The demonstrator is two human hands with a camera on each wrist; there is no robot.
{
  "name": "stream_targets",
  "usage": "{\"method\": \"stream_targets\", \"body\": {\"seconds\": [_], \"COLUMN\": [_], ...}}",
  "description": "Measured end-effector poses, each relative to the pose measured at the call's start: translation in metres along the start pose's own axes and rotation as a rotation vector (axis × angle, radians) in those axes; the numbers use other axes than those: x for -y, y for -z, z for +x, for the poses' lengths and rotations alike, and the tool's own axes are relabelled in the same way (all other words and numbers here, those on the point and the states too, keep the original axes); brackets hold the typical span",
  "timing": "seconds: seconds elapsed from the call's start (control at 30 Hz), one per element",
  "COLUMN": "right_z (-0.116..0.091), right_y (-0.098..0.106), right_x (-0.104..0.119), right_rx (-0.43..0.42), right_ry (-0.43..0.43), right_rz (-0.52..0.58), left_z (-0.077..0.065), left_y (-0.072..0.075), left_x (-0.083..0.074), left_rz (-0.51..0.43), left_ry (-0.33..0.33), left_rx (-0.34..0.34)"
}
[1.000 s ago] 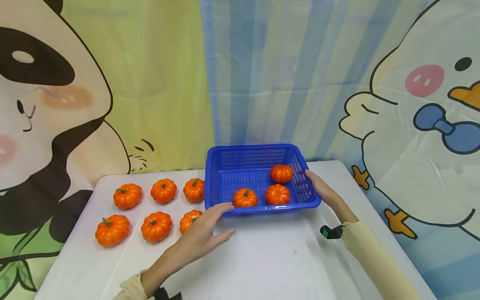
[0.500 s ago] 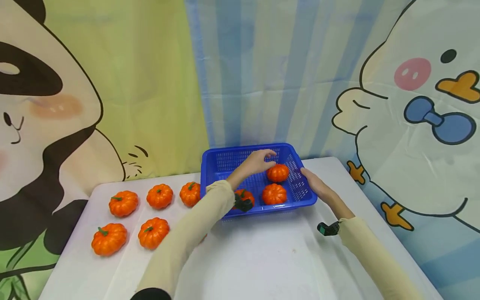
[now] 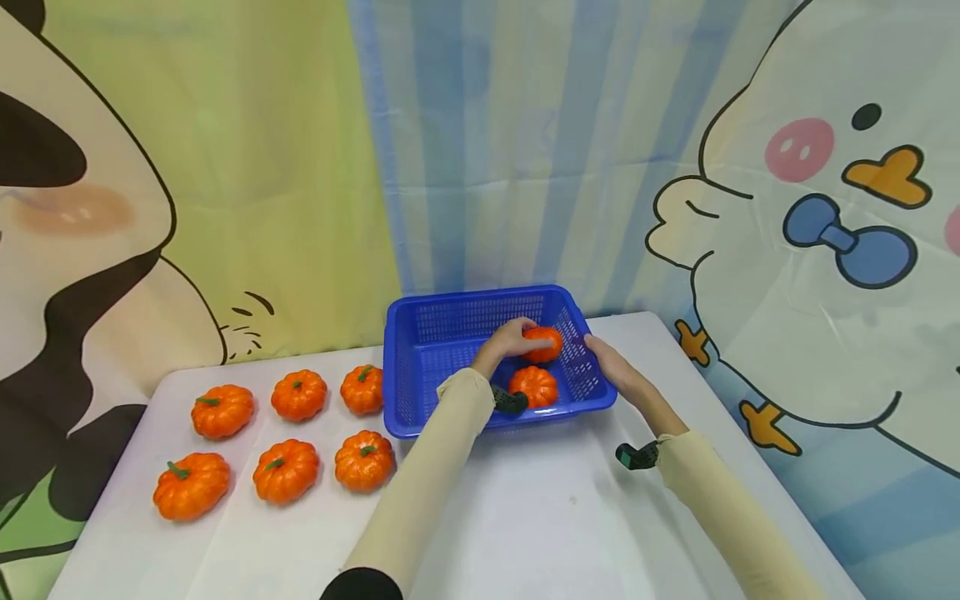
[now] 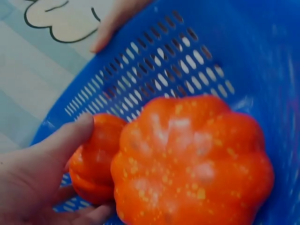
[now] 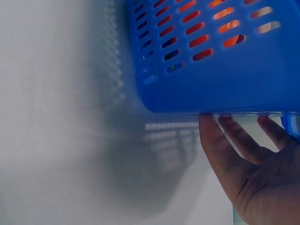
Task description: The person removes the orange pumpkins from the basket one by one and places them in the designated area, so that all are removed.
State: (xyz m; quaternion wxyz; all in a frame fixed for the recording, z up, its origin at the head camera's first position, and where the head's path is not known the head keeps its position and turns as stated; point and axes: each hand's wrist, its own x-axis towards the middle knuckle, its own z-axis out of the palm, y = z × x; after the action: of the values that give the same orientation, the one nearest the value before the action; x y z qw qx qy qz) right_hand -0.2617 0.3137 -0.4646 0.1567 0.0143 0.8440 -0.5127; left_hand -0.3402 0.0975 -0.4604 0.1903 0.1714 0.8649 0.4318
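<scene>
Inside the blue basket [image 3: 420, 417], the left hand [image 3: 506, 343] grips a small orange pumpkin [image 3: 544, 343]. Its thumb and fingers lie around that pumpkin in the left wrist view. A larger-looking second pumpkin [image 4: 192, 159] sits close beside it, nearer the camera. The left sleeve [image 3: 442, 442] crosses the basket's front rim and hides its front left part. At the basket's right side, the right hand [image 3: 617, 367] touches the outside with nearly straight fingers. In the right wrist view, those fingers [image 5: 215, 150] meet the edge of the slotted blue wall.
Several orange pumpkins with green stems stand in two rows left of the basket, among them a front left pumpkin [image 3: 192, 487] and a pumpkin [image 3: 364, 461] close to the left sleeve. A white-covered table [image 3: 540, 517] lies beneath. A printed curtain [image 3: 480, 167] hangs behind.
The left hand has moved from in front of the basket over its rim and in, then down and taken hold of the rear pumpkin. The right hand has stayed at the basket's side.
</scene>
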Motion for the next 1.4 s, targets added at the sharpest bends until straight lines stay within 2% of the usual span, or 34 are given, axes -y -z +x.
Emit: {"method": "stream_targets", "body": {"seconds": [0.2,0.63,0.8,0.93,1.07,1.17,1.27,1.4], "right_z": [0.002,-0.002,0.0,0.002,0.002,0.001,0.002,0.004], "right_y": [-0.003,-0.005,-0.006,-0.003,-0.001,0.0,0.0,-0.003], "right_x": [0.0,-0.003,0.001,0.001,-0.002,-0.003,-0.002,-0.001], "right_rx": [-0.011,-0.012,-0.003,-0.02,-0.018,-0.019,-0.027,-0.017], "right_ry": [-0.011,-0.019,-0.009,-0.015,-0.018,-0.012,-0.014,-0.019], "right_rz": [-0.002,0.019,0.018,0.017,0.02,0.016,0.02,0.023], "left_z": [0.004,0.001,-0.002,-0.008,-0.02,-0.035,-0.054,-0.091], "left_y": [0.001,-0.002,0.012,0.034,0.054,0.062,0.067,0.082], "left_x": [0.008,0.007,0.001,-0.01,-0.017,-0.016,-0.011,-0.003], "left_rz": [-0.024,-0.015,0.025,0.076,0.128,0.14,0.146,0.141], "left_ry": [0.03,0.039,0.035,-0.036,-0.106,-0.134,-0.153,-0.194], "left_rx": [0.003,0.003,-0.009,0.008,0.005,-0.023,-0.058,-0.078]}}
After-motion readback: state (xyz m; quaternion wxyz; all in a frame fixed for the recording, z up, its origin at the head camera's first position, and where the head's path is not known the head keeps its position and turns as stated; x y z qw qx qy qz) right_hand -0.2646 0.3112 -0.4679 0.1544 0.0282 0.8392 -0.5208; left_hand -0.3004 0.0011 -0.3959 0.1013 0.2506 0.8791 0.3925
